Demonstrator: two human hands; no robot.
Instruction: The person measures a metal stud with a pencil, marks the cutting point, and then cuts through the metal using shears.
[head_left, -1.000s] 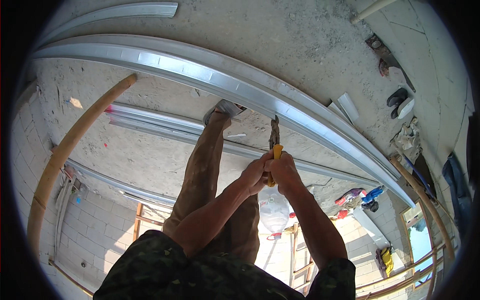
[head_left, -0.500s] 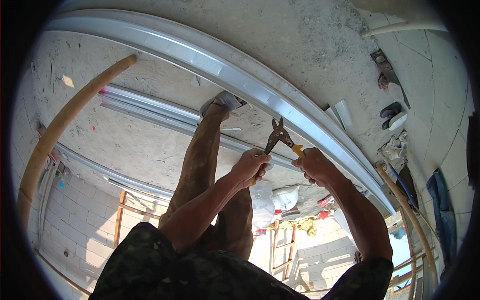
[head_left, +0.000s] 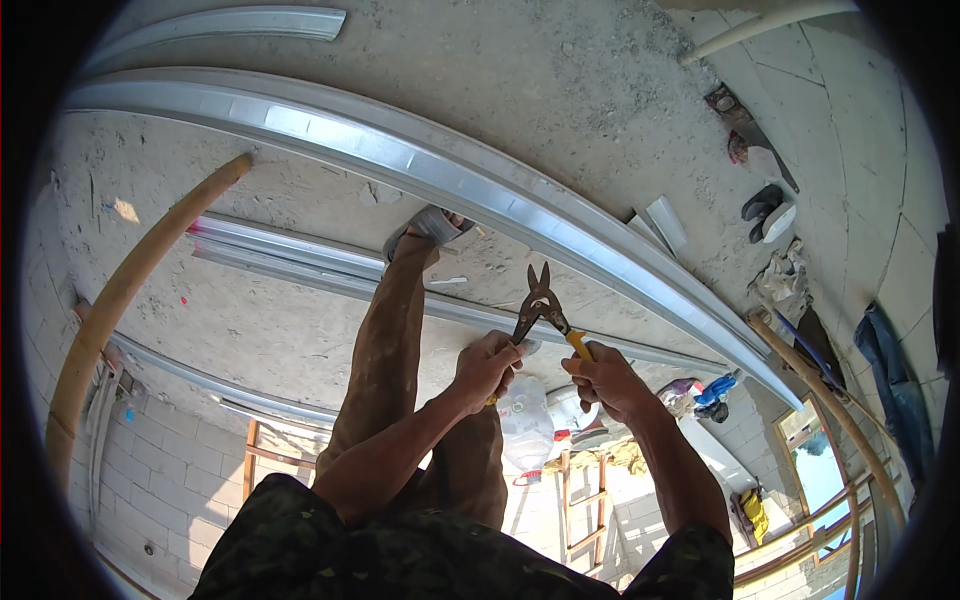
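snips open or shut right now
Open: the snips have their two blades spread in a V, and the left hand and right hand each hold one handle, set apart.

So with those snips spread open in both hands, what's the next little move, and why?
Probably lower the open blades onto the metal channel just beneath them and squeeze. The tin snips are gaping, the left hand and the right hand each grip a handle, and the tips point up, apparently clear of the strip.

The tin snips (head_left: 541,305) have dark steel blades and yellow handles, one handle in each of the hands. The blades stand open, pointing up and away above the hands, just over a thin metal channel (head_left: 640,348).
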